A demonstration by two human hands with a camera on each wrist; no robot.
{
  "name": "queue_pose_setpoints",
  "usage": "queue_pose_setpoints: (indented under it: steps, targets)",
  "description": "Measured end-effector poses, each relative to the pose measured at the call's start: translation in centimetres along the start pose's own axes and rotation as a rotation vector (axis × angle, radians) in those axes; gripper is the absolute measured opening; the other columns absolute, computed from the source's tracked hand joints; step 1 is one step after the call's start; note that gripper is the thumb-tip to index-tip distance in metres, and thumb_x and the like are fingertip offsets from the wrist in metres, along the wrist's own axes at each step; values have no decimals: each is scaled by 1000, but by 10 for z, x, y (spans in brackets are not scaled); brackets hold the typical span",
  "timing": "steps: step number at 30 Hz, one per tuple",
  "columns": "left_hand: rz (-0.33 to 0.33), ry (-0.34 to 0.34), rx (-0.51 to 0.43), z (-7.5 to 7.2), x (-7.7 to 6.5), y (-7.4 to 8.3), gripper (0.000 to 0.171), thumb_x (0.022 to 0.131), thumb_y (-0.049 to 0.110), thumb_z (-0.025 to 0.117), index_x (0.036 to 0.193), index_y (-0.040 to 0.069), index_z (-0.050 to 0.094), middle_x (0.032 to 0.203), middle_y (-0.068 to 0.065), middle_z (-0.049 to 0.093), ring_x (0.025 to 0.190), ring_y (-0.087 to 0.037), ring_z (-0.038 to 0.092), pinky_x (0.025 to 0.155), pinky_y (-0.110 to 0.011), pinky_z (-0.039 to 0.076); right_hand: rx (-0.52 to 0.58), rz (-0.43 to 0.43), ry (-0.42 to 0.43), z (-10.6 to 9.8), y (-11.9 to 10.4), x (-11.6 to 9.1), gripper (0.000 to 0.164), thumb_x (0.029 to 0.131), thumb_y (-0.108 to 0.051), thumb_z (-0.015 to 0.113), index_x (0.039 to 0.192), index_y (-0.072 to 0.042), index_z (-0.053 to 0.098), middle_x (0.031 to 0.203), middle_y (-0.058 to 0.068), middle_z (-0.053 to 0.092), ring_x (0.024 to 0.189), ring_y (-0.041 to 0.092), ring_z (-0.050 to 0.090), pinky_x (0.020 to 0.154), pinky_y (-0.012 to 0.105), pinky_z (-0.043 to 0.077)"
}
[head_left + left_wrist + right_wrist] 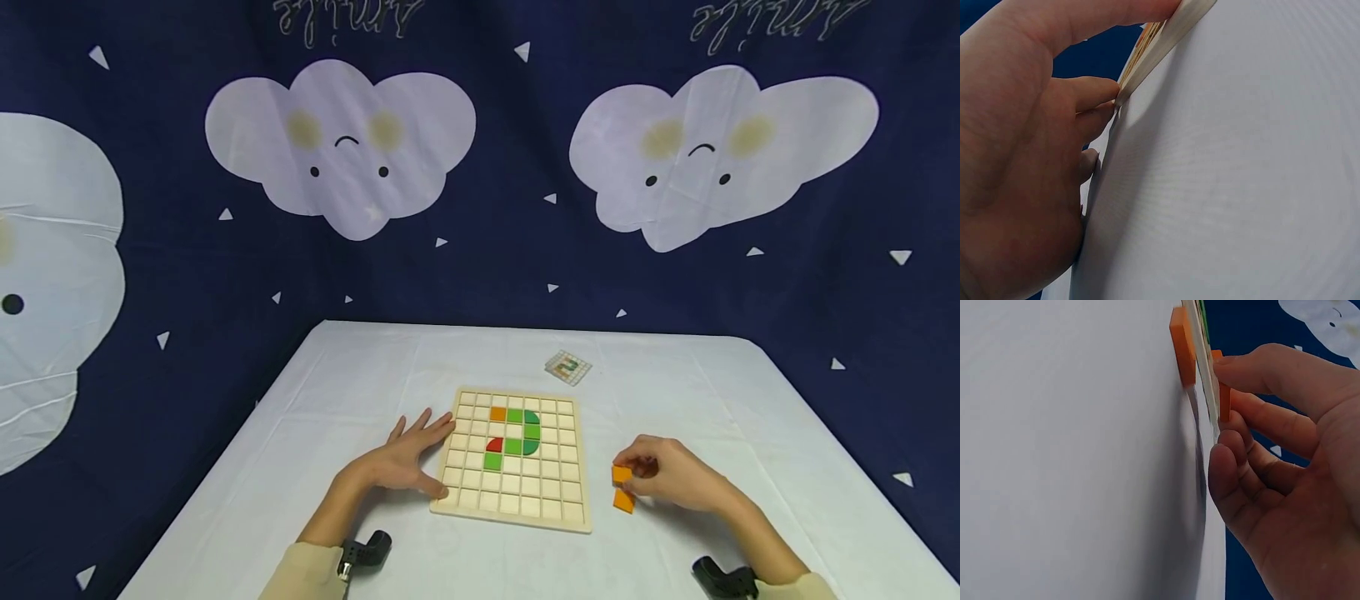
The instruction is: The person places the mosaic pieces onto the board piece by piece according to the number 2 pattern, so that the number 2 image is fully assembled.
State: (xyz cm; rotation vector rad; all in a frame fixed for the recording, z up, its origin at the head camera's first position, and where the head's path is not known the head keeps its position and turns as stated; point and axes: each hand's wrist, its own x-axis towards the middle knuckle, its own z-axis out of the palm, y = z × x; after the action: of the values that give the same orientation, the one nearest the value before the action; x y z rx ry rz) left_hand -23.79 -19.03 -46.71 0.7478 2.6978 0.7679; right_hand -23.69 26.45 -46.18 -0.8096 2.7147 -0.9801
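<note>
A square wooden grid board (510, 506) lies on the white table. Within its cells sit an orange square (498, 414), several green pieces (513, 447) and a red quarter-round piece (495, 445). Along the board's left edge rests my left hand (401, 460), fingers spread, thumb at the near corner; the left wrist view shows thumb and fingertips touching the wooden rim (1166, 44). To the right of the board, my right hand (671, 475) pinches an orange square tile (1225, 403) between thumb and fingers. A second orange tile (624, 501) lies on the table just below it.
Behind the board, a small card (568, 367) with a printed grid pattern lies on the white tabletop (390, 358). Dark blue cloth with cloud faces (341, 150) hangs behind and beside the table.
</note>
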Motion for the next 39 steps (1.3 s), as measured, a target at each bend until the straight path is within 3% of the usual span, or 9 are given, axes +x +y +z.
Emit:
queue_pose_setpoints:
  steps: [14, 31, 39]
  targets:
    - [-2, 0, 10, -1, 2, 1, 106, 68, 52, 78, 153, 17, 27, 159, 7, 15, 146, -26, -1, 112, -55, -8, -13, -41, 8, 11, -19, 24, 27, 77, -11, 76, 103, -18, 73, 80, -9, 59, 72, 11, 53, 59, 24, 46]
    - [-10, 1, 13, -2, 0, 0, 107, 67, 54, 78, 153, 17, 27, 159, 7, 15, 146, -26, -1, 112, -54, -7, 33, -115, -29, 33, -34, 55, 25, 81, -26, 78, 104, -20, 73, 85, -9, 60, 75, 10, 55, 64, 25, 49]
    - [0, -4, 16, -1, 0, 0, 108, 67, 55, 78, 153, 17, 26, 159, 5, 15, 146, -26, -1, 112, -55, -7, 31, -131, -32, 42, -44, 66, 25, 80, -27, 79, 103, -22, 73, 81, -8, 58, 73, 11, 53, 61, 25, 46]
